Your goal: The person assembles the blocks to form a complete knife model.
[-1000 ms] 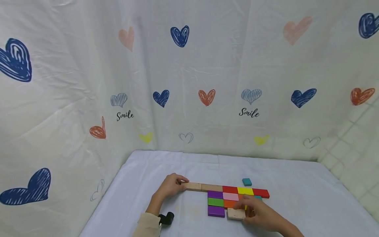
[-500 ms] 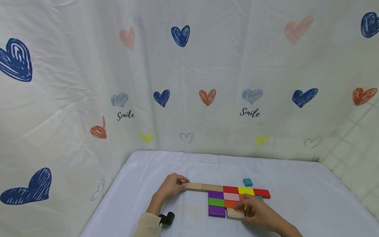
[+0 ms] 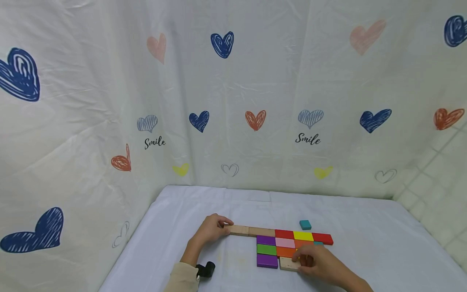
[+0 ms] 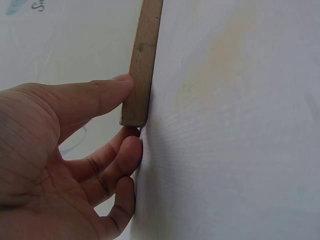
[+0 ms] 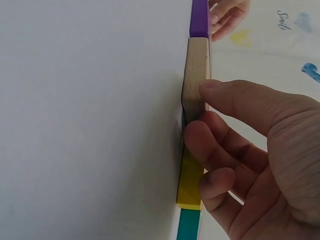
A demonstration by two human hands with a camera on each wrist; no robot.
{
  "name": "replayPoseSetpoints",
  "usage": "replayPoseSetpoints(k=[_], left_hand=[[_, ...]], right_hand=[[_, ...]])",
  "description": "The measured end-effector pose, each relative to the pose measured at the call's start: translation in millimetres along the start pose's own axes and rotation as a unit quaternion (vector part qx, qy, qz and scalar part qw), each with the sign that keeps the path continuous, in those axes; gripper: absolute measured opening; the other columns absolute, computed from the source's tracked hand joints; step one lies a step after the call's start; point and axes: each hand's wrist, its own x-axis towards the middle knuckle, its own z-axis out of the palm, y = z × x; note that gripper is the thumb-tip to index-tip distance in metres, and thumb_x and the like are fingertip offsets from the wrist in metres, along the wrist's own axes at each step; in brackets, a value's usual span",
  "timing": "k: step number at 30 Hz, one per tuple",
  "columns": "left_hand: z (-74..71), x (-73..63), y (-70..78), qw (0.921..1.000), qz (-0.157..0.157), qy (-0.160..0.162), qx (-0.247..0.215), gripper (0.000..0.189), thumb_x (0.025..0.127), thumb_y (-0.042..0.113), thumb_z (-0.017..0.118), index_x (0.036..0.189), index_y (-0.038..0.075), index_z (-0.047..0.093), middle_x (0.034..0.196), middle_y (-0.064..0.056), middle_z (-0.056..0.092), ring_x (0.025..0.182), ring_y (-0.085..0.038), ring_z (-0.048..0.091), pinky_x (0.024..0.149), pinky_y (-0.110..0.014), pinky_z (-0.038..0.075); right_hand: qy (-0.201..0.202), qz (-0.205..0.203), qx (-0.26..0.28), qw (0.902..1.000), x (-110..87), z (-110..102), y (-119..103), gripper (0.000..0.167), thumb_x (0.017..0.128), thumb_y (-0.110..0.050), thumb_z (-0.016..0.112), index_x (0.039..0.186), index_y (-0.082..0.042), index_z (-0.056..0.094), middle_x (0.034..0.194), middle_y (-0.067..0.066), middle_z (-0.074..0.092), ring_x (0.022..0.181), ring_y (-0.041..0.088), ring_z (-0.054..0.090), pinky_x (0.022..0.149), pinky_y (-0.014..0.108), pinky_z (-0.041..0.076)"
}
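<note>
In the head view my left hand (image 3: 211,230) holds the left end of a plain wooden block (image 3: 238,230). In the left wrist view its thumb lies against the block's side, while its index finger is mostly hidden. My right hand (image 3: 318,261) pinches another plain wooden block (image 3: 289,264) in the front row, beside a purple block (image 3: 267,260). Seen from the right wrist, the thumb presses that wooden block (image 5: 196,70) and curled fingers sit at its end, by a yellow block (image 5: 191,180). The right hand covers part of the coloured rows.
Behind the rows of flat blocks lies a loose teal block (image 3: 305,224). Red (image 3: 284,234), green (image 3: 266,249), pink and orange blocks lie edge to edge. A white cloth (image 3: 175,202) covers the table, and a heart-printed curtain hangs behind.
My right hand's fingers have drawn slightly to the right along the front wooden block, which has shifted a little left towards the purple block. The left hand stays where it was.
</note>
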Motion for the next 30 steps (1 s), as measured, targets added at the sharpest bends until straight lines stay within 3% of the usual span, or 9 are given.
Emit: replayPoseSetpoints(k=[24,30], left_hand=[[0.2,0.1,-0.6,1.0000,0.004,-0.001,0.003,0.019,0.087,0.013,0.080,0.105,0.020,0.081,0.094,-0.001,0.061,0.083,-0.016,0.053,0.070,-0.031,0.044],[0.3,0.0,-1.4,0.9999,0.013,0.001,0.006,0.019,0.087,0.012,0.080,0.105,0.019,0.081,0.093,-0.002,0.061,0.082,-0.015,0.053,0.069,-0.030,0.044]], right_hand=[[-0.001,0.022,-0.011,0.9997,4.8,4.0,-3.8,0.023,0.082,-0.029,0.086,0.101,-0.022,0.075,0.075,-0.003,0.059,0.070,0.010,0.053,0.062,0.022,0.046],[0.013,0.015,-0.013,0.9997,3.5,-4.8,-4.9,0.022,0.084,-0.029,0.084,0.103,-0.022,0.075,0.080,-0.005,0.061,0.072,0.007,0.054,0.064,0.020,0.049]])
